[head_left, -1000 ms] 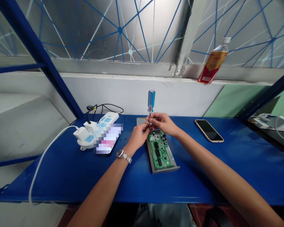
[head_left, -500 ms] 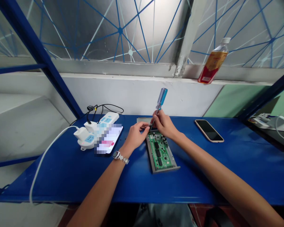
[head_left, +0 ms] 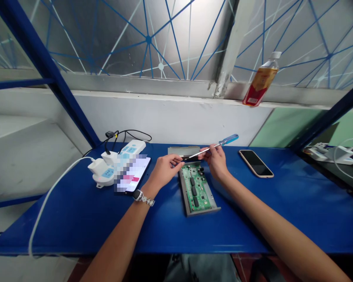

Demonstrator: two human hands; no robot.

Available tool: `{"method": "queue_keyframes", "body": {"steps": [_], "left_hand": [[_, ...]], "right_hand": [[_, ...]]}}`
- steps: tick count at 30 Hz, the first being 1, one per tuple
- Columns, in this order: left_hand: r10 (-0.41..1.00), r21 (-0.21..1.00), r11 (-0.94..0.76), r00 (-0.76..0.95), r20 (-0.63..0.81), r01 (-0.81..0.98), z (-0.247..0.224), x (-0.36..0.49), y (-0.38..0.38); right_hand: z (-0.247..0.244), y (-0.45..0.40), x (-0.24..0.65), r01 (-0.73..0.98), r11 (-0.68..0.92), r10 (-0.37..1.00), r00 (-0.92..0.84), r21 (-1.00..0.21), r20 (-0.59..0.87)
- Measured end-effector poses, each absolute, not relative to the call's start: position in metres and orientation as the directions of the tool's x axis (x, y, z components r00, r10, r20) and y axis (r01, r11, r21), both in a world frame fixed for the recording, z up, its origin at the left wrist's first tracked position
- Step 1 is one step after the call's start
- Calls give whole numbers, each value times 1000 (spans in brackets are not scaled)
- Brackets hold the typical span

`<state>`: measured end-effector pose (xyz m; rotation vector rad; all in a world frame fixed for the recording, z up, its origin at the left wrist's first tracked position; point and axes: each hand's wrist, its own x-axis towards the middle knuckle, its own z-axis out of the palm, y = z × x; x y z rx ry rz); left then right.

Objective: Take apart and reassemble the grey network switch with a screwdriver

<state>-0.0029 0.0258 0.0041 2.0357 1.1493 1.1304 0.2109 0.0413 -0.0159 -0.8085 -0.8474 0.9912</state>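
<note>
The right hand [head_left: 216, 160] grips the screwdriver [head_left: 228, 139] near its handle, fingers closed, its tip clear of the board; the left hand [head_left: 164, 171] is open and empty, just beside the tip; the circuit board [head_left: 193, 187] lies in its grey case [head_left: 200, 212] on the blue surface [head_left: 241, 231], below both hands; no screw is being turned, it seems.

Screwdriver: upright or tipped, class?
Tipped nearly level: the screwdriver runs sideways in the right hand, blue handle raised slightly at right, tip lower at left.
</note>
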Motion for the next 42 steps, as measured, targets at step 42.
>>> {"method": "queue_keyframes", "body": {"steps": [42], "left_hand": [[837,652,-545,385,388,527,16,-30,27]], "right_hand": [[-8,16,217,-378,368,902,367,-849,228]]}}
